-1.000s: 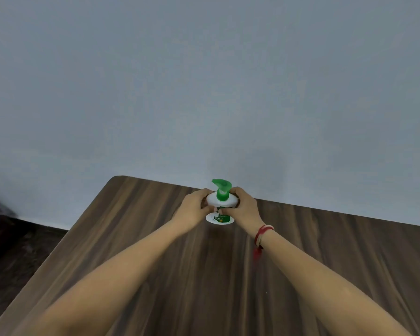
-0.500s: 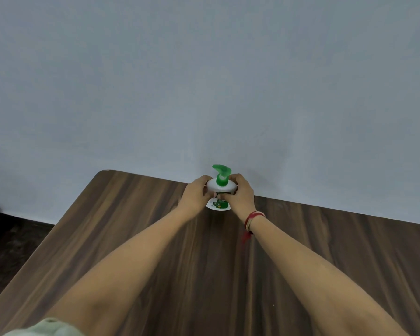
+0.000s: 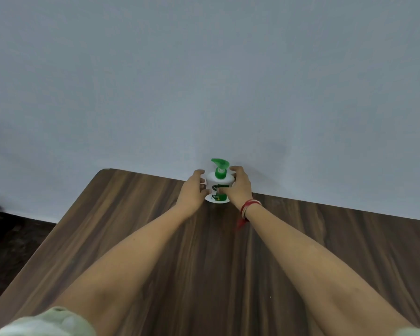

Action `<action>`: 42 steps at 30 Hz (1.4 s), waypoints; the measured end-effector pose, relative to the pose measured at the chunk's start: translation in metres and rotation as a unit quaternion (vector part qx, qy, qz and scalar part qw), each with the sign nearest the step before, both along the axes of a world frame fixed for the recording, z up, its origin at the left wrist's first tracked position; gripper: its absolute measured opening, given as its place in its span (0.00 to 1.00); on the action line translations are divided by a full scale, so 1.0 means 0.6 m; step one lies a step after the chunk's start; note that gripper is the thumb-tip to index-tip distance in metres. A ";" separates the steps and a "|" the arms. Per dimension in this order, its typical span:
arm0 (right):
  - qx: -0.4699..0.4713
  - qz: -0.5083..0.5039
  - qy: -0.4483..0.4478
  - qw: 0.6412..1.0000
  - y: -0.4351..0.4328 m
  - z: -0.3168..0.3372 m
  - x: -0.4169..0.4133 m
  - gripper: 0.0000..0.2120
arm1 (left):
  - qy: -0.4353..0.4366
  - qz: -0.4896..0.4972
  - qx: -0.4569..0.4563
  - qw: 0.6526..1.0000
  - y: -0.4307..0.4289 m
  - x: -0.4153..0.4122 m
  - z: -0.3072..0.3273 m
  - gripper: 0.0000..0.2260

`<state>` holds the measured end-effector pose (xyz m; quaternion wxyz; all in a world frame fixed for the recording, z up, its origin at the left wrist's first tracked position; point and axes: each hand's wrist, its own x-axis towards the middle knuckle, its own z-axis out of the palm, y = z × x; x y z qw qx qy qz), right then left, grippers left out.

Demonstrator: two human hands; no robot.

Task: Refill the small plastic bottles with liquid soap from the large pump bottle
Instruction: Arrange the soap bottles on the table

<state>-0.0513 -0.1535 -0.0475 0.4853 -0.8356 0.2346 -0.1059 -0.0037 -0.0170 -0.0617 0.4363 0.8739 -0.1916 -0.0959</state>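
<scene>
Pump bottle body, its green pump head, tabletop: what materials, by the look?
The pump bottle looks like opaque white plastic, smooth, with a printed green label. Its pump head: green plastic, possibly slightly translucent, moulded spout. The table: dark wood grain, matte with faint sheen; the streaks suggest laminate or veneer, solid wood not excluded.

The pump bottle (image 3: 214,179) between the fingers (image 3: 236,170) is white, with a green pump head (image 3: 220,166) and a green-and-white label (image 3: 217,197). The table (image 3: 204,263) under them is dark brown with streaky wood grain, and the wall (image 3: 204,81) behind them is pale grey-blue.
</scene>
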 end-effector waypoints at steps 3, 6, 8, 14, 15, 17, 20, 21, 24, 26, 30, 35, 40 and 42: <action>-0.008 0.006 0.020 1.000 -0.003 0.020 -0.020 0.36 | -0.005 -0.001 0.021 1.000 0.016 -0.016 0.008 0.26; -0.020 -0.010 0.011 1.000 0.000 0.045 -0.051 0.36 | -0.032 0.006 0.030 0.999 0.036 -0.047 0.028 0.26; -0.029 -0.015 -0.002 0.999 0.007 0.068 -0.083 0.35 | -0.058 -0.001 0.028 0.998 0.057 -0.078 0.049 0.26; -0.017 0.078 0.001 0.997 0.055 0.104 -0.229 0.29 | -0.124 -0.047 0.036 0.991 0.142 -0.213 0.115 0.24; -0.023 0.097 0.010 0.995 0.067 0.103 -0.258 0.28 | -0.133 -0.050 0.041 0.989 0.159 -0.244 0.124 0.24; -0.028 0.138 0.030 0.990 0.092 0.100 -0.317 0.26 | -0.142 -0.055 0.055 0.987 0.193 -0.304 0.139 0.23; -0.010 0.199 0.043 0.979 0.137 0.090 -0.397 0.23 | -0.134 -0.041 0.067 0.988 0.243 -0.387 0.150 0.22; -0.001 0.217 0.046 0.975 0.153 0.087 -0.424 0.22 | -0.131 -0.032 0.070 0.988 0.261 -0.413 0.152 0.21; 0.041 0.259 0.051 0.964 0.197 0.070 -0.498 0.20 | -0.135 -0.020 0.069 0.988 0.309 -0.492 0.151 0.19; 0.064 0.281 0.058 0.956 0.219 0.055 -0.542 0.19 | -0.133 -0.014 0.070 0.989 0.335 -0.546 0.149 0.17; 0.083 0.315 0.083 0.942 0.243 0.014 -0.612 0.22 | -0.147 -0.004 0.069 0.987 0.365 -0.647 0.138 0.13; 0.066 0.335 0.120 0.932 0.250 -0.020 -0.673 0.26 | -0.118 0.016 0.097 0.988 0.389 -0.714 0.110 0.17; 0.041 0.341 0.130 0.930 0.255 -0.035 -0.695 0.27 | -0.067 0.051 0.098 0.992 0.427 -0.731 0.078 0.27; 0.044 0.328 0.124 0.935 0.256 -0.038 -0.695 0.25 | -0.037 0.083 0.084 0.992 0.430 -0.740 0.063 0.32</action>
